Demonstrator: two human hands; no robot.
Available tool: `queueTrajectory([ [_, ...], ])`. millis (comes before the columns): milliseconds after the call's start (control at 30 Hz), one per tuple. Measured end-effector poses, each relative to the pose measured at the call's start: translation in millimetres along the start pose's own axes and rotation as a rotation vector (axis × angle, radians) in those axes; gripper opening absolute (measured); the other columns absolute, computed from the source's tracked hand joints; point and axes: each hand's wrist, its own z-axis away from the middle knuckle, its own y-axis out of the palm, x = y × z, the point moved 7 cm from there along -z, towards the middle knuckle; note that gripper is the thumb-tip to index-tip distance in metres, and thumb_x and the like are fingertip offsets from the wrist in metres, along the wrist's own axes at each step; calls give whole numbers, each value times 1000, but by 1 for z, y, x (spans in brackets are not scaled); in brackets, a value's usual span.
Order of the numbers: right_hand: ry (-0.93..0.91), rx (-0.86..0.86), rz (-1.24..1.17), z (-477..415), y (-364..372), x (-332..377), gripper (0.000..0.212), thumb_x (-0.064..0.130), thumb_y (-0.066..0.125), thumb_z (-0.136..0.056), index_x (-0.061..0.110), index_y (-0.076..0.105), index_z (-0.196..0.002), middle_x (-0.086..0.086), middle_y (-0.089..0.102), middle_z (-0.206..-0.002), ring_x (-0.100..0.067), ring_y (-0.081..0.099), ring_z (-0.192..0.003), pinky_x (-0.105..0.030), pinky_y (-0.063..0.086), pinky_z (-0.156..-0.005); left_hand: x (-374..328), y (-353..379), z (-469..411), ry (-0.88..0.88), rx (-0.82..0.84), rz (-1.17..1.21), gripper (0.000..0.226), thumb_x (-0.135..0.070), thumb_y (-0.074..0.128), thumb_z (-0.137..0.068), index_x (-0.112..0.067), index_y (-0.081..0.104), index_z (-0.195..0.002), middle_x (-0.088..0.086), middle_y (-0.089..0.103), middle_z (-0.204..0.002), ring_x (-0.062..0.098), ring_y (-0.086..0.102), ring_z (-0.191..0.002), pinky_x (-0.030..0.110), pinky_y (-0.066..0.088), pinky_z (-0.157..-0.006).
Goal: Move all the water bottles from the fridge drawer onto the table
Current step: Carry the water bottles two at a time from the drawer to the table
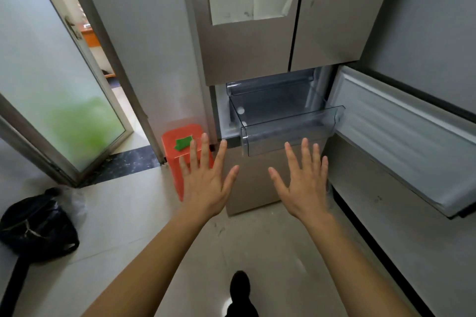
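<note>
A clear plastic fridge drawer (288, 134) is pulled out of the grey fridge (247, 54), below the upper doors. I see no water bottle inside it; only small white spots show through its left wall. My left hand (206, 177) and my right hand (302, 180) are held out flat in front of the drawer, palms down, fingers spread, holding nothing. Both hands are below and in front of the drawer's front lip, not touching it. No table is in view.
The lower fridge door (401, 136) stands open to the right. An orange stool (180, 147) with a green scrap on it stands left of the fridge. A black bag (36, 226) lies on the floor at left. A glass door (59, 80) is open at left.
</note>
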Motion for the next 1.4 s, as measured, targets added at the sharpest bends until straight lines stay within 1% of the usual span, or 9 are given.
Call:
queueTrajectory([
  [300,67,136,49,-178,36,-54,83,76,13,-91,27,16,-158,-8,4,-167,-28,-5,-153,-50,0,-123,-11,90,-193,5,197,84,71,-69,8,-95,-38,-14,-155,3,-29,-161,29,-26,-148,60,-3,-120],
  [533,110,275,-101,-266,79,-80,73,63,34,-99,16,29,-155,-11,25,-162,-29,13,-152,-45,15,-123,-12,155,-270,-53,387,130,75,-65,12,-97,-27,-10,-158,5,-18,-165,29,-16,-152,59,0,-121],
  [667,119,399,-284,-317,124,-89,72,56,43,-99,9,32,-153,-15,37,-156,-30,30,-145,-43,28,-119,-9,188,-293,-160,400,149,75,-59,19,-100,-19,-5,-158,7,-7,-167,28,-8,-153,58,7,-121],
  [867,97,676,-458,-386,199,-76,69,52,47,-100,11,31,-154,-12,37,-156,-30,37,-142,-35,31,-113,-4,219,-297,-330,400,180,77,-60,17,-100,-17,-8,-158,3,-13,-166,21,-7,-153,52,8,-123],
  [1033,6,919,-455,-418,254,-33,55,43,45,-103,14,39,-149,-12,42,-153,-32,44,-136,-31,37,-102,5,228,-284,-443,443,187,76,-54,13,-95,-15,3,-159,3,-6,-166,20,-5,-153,49,14,-123],
  [1133,-41,1020,-503,-422,282,-4,55,53,46,-99,19,52,-141,-7,52,-145,-29,52,-129,-32,43,-99,6,229,-283,-446,475,159,76,-50,12,-91,-16,6,-159,1,-4,-166,20,-4,-154,48,15,-122],
  [1200,40,1065,-625,-422,293,8,55,59,49,-95,24,55,-138,-4,56,-140,-27,57,-122,-38,53,-89,5,227,-284,-437,489,142,76,-47,14,-90,-16,7,-159,1,-2,-167,20,-3,-154,47,17,-122],
  [1267,225,1121,-785,-417,300,18,48,48,50,-99,20,54,-137,-3,55,-137,-24,58,-114,-31,55,-66,5,227,-285,-428,502,120,73,-44,17,-92,-15,7,-159,2,-1,-167,20,-1,-154,45,17,-122],
  [1400,390,1087,-918,-415,309,27,35,34,49,-103,11,58,-128,-12,59,-120,-21,61,-96,-27,52,-64,-1,225,-288,-411,504,99,63,-32,29,-103,-13,5,-159,4,-1,-167,23,-1,-154,44,16,-123],
])
